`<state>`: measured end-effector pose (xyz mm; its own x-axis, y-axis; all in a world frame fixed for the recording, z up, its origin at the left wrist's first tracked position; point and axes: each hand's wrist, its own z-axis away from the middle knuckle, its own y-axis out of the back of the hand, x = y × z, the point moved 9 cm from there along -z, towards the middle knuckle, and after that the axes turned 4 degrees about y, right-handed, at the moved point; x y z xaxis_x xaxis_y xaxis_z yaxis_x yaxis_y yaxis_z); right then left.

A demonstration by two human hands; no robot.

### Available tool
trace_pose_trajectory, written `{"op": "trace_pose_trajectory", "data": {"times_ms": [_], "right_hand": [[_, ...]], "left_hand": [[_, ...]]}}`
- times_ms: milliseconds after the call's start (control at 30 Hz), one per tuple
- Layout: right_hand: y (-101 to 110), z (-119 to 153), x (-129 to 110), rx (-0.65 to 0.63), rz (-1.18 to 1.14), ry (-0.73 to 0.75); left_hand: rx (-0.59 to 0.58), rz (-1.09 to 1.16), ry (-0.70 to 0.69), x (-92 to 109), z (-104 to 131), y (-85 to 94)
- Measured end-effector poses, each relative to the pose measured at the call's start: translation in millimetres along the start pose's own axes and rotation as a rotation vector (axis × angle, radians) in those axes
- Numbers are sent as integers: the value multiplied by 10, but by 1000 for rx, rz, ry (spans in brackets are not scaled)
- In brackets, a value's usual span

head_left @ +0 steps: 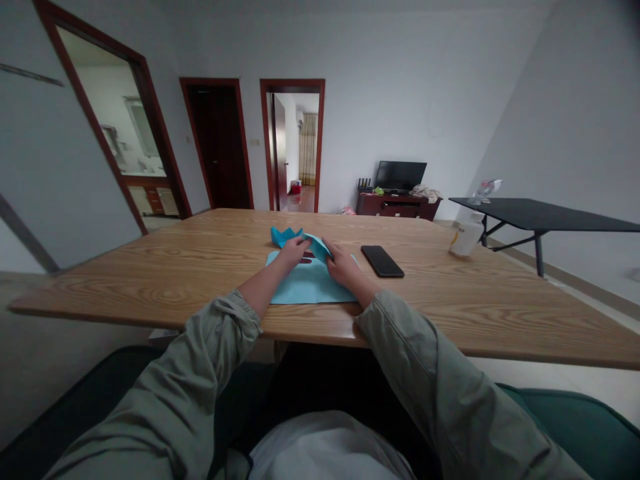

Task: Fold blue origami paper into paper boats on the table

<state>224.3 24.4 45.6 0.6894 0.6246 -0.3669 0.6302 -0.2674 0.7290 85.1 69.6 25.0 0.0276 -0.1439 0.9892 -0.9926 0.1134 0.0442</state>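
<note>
A light blue sheet of paper (310, 287) lies flat on the wooden table in front of me. Above its far part, my left hand (295, 252) and my right hand (343, 262) hold a piece of light blue paper (318, 245) between them, bent and raised off the table. Whether this piece is joined to the flat sheet I cannot tell. The fingers of both hands are closed on its edges, partly hidden by it. Just beyond my left hand sits a darker blue folded paper piece (284, 236) with a pointed, zigzag top.
Right of the paper, a black phone (382, 261) lies on the table (200, 267). A white plastic container (466, 237) stands farther right. Beyond the table's right side is a black folding table (545, 212). A television (400, 176) rests on a low cabinet at the back wall.
</note>
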Motion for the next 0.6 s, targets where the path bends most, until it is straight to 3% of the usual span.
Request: {"op": "trace_pose_trajectory", "data": {"times_ms": [167, 267, 433, 600], "right_hand": [[-41, -19, 83, -4, -33, -42], [-31, -16, 105, -2, -43, -57], [-88, -16, 69, -30, -105, -18], [-163, -4, -18, -95, -195, 69]], "left_hand": [[-202, 106, 191, -165, 84, -204], [-257, 101, 237, -183, 157, -284], [-367, 68, 176, -125, 222, -394], [-301, 45, 71, -29, 210, -317]]}}
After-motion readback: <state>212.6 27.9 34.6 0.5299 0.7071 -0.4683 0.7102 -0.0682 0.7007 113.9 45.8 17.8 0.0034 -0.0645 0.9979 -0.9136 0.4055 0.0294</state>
